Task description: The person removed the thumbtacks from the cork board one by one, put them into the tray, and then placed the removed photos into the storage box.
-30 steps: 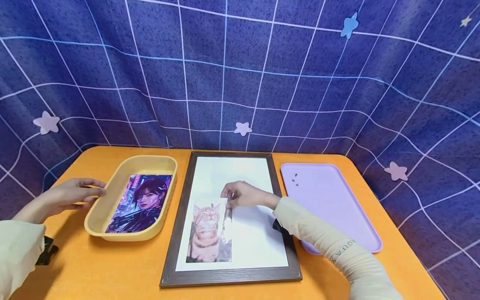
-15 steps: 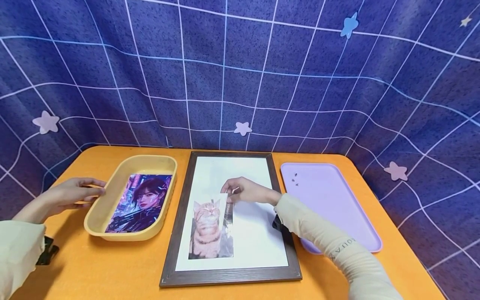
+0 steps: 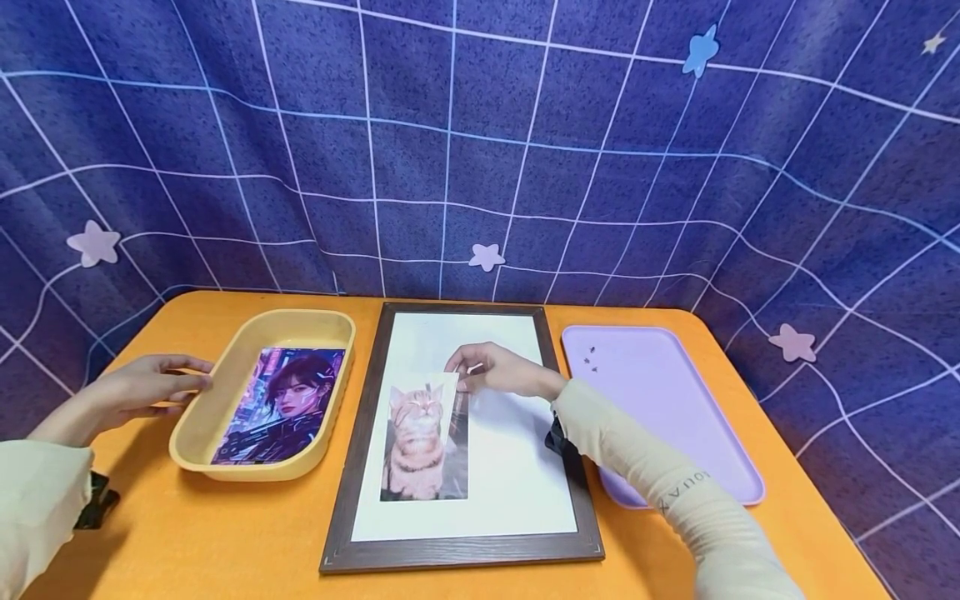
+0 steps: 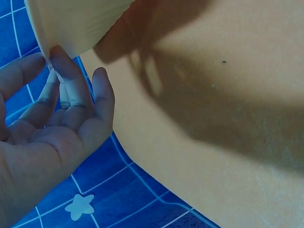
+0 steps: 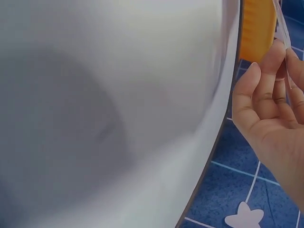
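My right hand [image 3: 501, 369] pinches the upper right corner of a cat picture [image 3: 420, 442], a glossy print. The picture lies over the white panel [image 3: 517, 483] of a dark wooden frame [image 3: 465, 550], its held corner lifted and bent. In the right wrist view, thumb and fingers [image 5: 273, 59] meet on the print's thin edge. At the left, my left hand [image 3: 153, 387] grips the rim of a yellow plastic basin [image 3: 191, 446] between thumb and fingers, as the left wrist view shows of the basin [image 4: 76, 23]. Inside the basin lies a purple-toned portrait print [image 3: 288, 408].
A lilac tray [image 3: 667, 417] stands right of the frame, with several tiny dark pieces [image 3: 588, 360] near its far left corner. All stand on an orange tabletop [image 3: 247, 533]. A blue gridded curtain [image 3: 480, 150] with star shapes hangs behind.
My right hand has moved away from me, sliding the cat picture up the white panel and slightly right. The left hand and the basin have stayed put.
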### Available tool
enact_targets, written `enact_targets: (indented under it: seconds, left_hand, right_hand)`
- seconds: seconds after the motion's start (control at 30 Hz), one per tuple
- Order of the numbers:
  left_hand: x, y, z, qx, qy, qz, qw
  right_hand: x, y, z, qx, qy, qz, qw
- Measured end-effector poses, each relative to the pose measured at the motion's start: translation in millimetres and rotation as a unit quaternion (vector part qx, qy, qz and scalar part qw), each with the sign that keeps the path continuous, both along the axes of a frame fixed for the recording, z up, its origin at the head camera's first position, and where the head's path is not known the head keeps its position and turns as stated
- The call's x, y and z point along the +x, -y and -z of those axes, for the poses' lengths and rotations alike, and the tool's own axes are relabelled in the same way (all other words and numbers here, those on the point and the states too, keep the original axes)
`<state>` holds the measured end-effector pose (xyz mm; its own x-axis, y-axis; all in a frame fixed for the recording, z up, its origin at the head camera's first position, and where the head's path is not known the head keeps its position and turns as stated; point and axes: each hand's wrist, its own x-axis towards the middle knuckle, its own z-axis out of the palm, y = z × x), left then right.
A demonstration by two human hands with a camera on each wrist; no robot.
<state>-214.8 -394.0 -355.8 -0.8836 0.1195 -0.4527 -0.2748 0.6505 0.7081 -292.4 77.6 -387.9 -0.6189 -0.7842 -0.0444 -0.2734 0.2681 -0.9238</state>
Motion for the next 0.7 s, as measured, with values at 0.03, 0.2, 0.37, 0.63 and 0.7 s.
enact_targets:
  seconds: [0.03, 0.2, 0.37, 0.63, 0.7]
  left_hand:
    - [-0.2, 0, 0.5, 0.001, -0.001, 0.001, 1.0]
    - [-0.6, 0, 1.3, 0.001, -0.002, 0.001, 1.0]
    - [0.2, -2, 0.2, -0.001, -0.003, -0.001, 1.0]
    - [2.1, -3, -0.7, 0.012, -0.012, 0.0, 0.9999]
    - [2.1, -3, -1.0, 0.011, -0.012, 0.001, 0.9999]
  right_hand:
    - [-1.2, 0, -0.6, -0.003, 0.005, 0.001, 1.0]
    - [-6.1, 0, -7.6, -0.018, 0.021, 0.007, 1.0]
    - [-10.3, 1, -13.7, -0.027, 0.025, 0.015, 0.999]
    - [-19.9, 4, -20.6, -0.038, 0.042, 0.031, 0.998]
    - [-21.8, 6, -22.9, -0.039, 0.043, 0.036, 0.998]
